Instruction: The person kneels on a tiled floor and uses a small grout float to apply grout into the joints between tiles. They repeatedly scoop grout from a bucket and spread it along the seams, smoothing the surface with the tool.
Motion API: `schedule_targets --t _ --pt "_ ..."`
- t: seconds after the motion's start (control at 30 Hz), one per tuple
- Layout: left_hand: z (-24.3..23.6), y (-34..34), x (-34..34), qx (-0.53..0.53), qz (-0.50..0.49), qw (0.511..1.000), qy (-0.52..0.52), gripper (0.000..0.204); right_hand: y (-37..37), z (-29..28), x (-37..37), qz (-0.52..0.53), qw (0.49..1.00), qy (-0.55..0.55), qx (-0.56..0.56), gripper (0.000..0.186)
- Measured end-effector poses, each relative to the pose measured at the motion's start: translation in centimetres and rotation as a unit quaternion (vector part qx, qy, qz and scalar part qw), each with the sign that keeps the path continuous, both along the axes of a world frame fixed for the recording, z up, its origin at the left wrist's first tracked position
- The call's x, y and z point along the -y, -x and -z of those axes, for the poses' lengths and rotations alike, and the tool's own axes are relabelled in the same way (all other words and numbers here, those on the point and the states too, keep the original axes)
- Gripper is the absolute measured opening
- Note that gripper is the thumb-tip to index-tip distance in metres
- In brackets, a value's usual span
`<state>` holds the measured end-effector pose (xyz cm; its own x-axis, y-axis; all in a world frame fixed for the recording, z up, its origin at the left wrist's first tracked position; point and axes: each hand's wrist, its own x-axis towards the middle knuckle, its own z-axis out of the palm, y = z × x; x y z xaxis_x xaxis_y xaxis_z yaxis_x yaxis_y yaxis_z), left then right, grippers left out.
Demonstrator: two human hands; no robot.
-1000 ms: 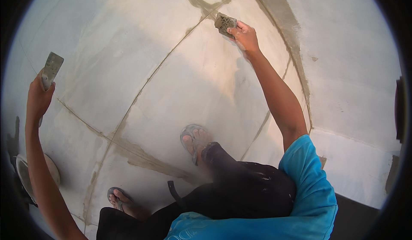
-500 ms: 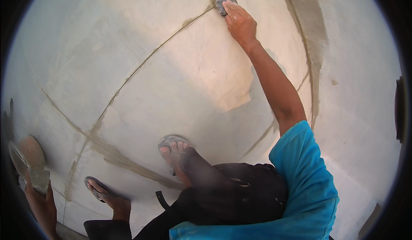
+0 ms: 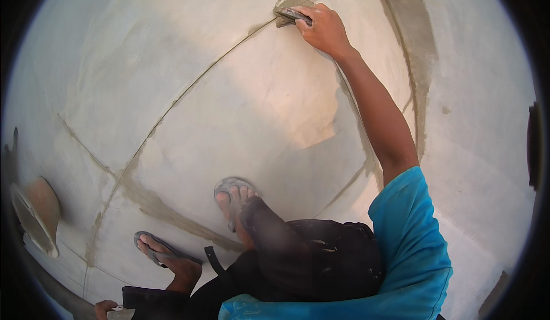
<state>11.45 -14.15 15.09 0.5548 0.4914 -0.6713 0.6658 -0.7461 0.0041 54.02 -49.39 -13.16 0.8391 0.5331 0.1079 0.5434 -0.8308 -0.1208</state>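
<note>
At the top of the head view, my right hand (image 3: 323, 28) is closed on a small dark flat scraper (image 3: 298, 15), tilted on edge over a floor tile joint. Wet grey-brown grout (image 3: 281, 19) gathers at the scraper's edge. My left hand (image 3: 105, 308) shows only in part at the lower left, fingers curled, beside my dark trouser leg. A pale edge of a flat grey piece (image 3: 120, 315) shows at its fingers; most of it is hidden. Pale floor tiles (image 3: 223, 114) spread around, with grout smeared along several joints.
A tilted orange-brown bowl (image 3: 48, 205) with a pale rim stands at the far left. My sandalled feet (image 3: 235, 200) rest on the tiles near the middle and lower left. A wide grout band (image 3: 421, 45) runs down the right side.
My right hand has shifted slightly, turning the scraper from flat to on edge, and grout now shows under it. My left hand has moved from beside the bowl down toward my leg. My left foot has moved right.
</note>
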Motion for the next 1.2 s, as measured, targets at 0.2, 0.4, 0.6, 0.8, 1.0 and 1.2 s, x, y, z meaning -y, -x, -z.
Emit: schedule_targets --t 0.2,0.4,0.6,0.8,1.0,1.2 --pt "0.4 -0.4 -1.5 0.0 -0.017 1.0 -0.006 0.031 1.7 2.1 1.7 -0.09 0.995 0.012 0.038 0.036" --pt "0.4 0.2 -2.7 0.022 -0.001 1.0 0.002 0.033 2.5 1.6 0.1 -0.077 0.997 -0.002 0.031 0.034" --pt "0.4 0.7 -4.2 0.035 0.008 0.998 0.047 0.035 -0.2 -0.8 -0.5 0.054 0.998 0.012 -0.008 0.033" --pt "0.3 -1.0 -3.3 0.023 0.03 0.999 0.029 0.037 0.8 2.8 -2.8 -0.023 0.998 -0.047 0.019 0.031" --pt "0.4 -1.0 -3.7 -0.052 -0.006 0.999 0.003 0.041 2.7 0.8 -2.0 -0.134 0.991 0.001 -0.027 0.038" --pt "0.7 0.6 -5.0 0.035 0.028 0.999 0.022 0.043 4.3 1.5 -1.7 -0.169 0.982 0.056 -0.069 0.034"
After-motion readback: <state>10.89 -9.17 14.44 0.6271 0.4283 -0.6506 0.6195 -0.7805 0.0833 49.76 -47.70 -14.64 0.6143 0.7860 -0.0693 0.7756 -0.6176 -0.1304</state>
